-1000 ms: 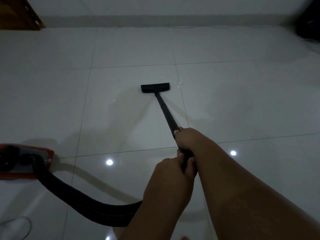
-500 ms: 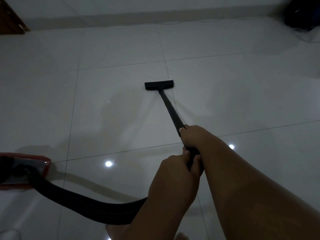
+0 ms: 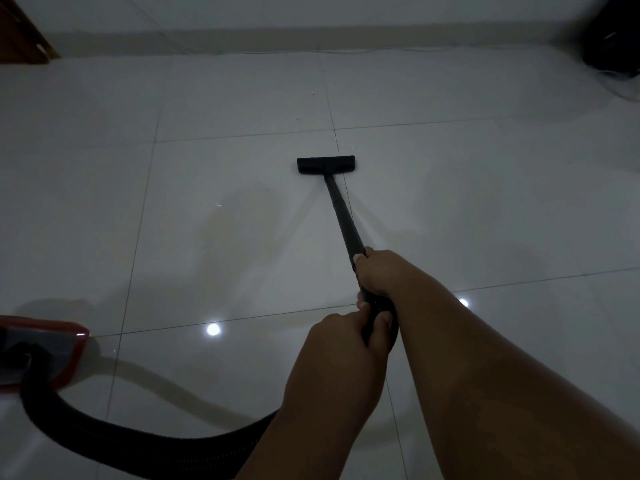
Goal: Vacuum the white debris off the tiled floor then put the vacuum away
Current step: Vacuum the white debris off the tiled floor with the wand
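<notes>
Two bare hands, the left hand (image 3: 341, 344) and the right hand (image 3: 379, 273), share one black wand (image 3: 341, 213) ending in one floor nozzle (image 3: 326, 164); one red vacuum body (image 3: 45, 348) and one ribbed hose (image 3: 138, 441) sit near left, and two bright light reflections (image 3: 213, 329) dot the tiled floor (image 3: 485, 185).

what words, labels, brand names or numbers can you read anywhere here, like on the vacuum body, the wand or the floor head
None can be read.
Red vacuum body: only a corner shows, dim, no lettering visible.
Black wand and floor head: plain black, no marks seen.
Hose: no print visible.
Dark object in the far right corner: too dark to tell.
</notes>
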